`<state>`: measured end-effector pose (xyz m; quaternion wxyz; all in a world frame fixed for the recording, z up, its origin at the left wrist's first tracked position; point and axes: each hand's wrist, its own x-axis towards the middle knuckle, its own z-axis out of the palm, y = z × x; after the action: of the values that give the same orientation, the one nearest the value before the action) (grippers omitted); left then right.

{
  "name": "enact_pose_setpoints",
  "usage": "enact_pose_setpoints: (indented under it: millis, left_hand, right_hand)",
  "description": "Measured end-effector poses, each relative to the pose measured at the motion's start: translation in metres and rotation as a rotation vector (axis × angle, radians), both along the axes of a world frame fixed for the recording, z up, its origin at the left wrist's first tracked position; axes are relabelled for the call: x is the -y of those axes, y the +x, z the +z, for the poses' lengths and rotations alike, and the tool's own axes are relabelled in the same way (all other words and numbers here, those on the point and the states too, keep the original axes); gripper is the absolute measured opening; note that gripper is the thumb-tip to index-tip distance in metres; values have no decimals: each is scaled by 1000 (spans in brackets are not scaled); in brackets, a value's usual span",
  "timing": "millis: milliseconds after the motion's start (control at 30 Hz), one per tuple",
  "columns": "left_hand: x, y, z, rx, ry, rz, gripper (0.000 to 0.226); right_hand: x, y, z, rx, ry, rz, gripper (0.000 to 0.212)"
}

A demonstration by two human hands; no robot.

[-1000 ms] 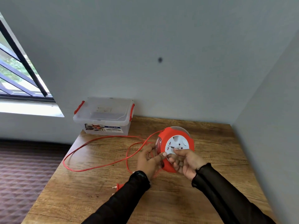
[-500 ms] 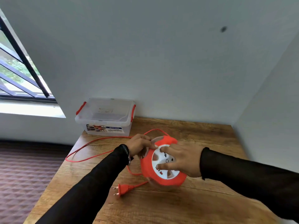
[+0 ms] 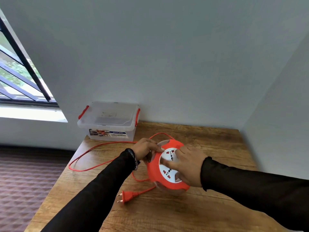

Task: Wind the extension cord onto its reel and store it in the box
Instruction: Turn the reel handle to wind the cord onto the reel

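Reel (image 3: 154,169) barely shifted, both hands (image 3: 187,166) on it.

Since a second ago, reel (image 3: 167,166) tipped from upright to face-up; right hand (image 3: 187,166) moved onto its socket face, left hand (image 3: 145,150) to its rim; plug (image 3: 127,195) now exposed.

The cord reel (image 3: 167,166) is bright orange with a white round face, and the face has little red and dark marks. The cord (image 3: 93,149) and its plug (image 3: 127,195) are orange too. The storage box (image 3: 108,121) is see-through with red handles and a blue label. The table (image 3: 200,215) is brown wood with dark lines. Both sleeves (image 3: 100,181) are black. The floor (image 3: 25,181) is dark brown with a bumpy diamond pattern.
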<state>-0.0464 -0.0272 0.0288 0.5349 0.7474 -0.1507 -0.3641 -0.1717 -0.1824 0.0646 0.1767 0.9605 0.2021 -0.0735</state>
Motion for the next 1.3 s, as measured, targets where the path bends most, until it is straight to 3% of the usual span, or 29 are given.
enact_pose_setpoints:
  millis: [100, 267, 400, 567, 700, 900, 1033, 1200, 1300]
  left_hand:
    - [0, 1, 2, -33, -35, 29, 30]
    - [0, -6, 8, -27, -19, 18, 14]
    - [1, -11, 13, -21, -45, 37, 28]
    - [6, -25, 8, -46, -147, 168, 27]
    - [11, -41, -1, -34, -289, 283, 30]
    - [12, -57, -23, 111, -356, 382, 46]
    - [13, -64, -33, 84, -349, 419, 40]
    - [21, -78, -41, 2, -415, 487, 42]
    - [23, -82, -44, -16, -467, 520, 38]
  right_hand:
    - [1, 1, 1, -56, 80, -102, 61]
    - [11, 10, 4, -84, 98, -128, 61]
    - [13, 9, -3, 2, 209, -232, 62]
    - [13, 8, -25, 106, 512, -535, 65]
    - [6, 8, -37, 148, 873, -789, 69]
    - [-9, 6, -46, 197, 1261, -975, 65]
    - [-14, 4, -53, 177, 1425, -1069, 68]
    - [-16, 11, -45, 38, 1846, -1461, 71]
    - [-7, 16, -46, -141, 1977, -1601, 57]
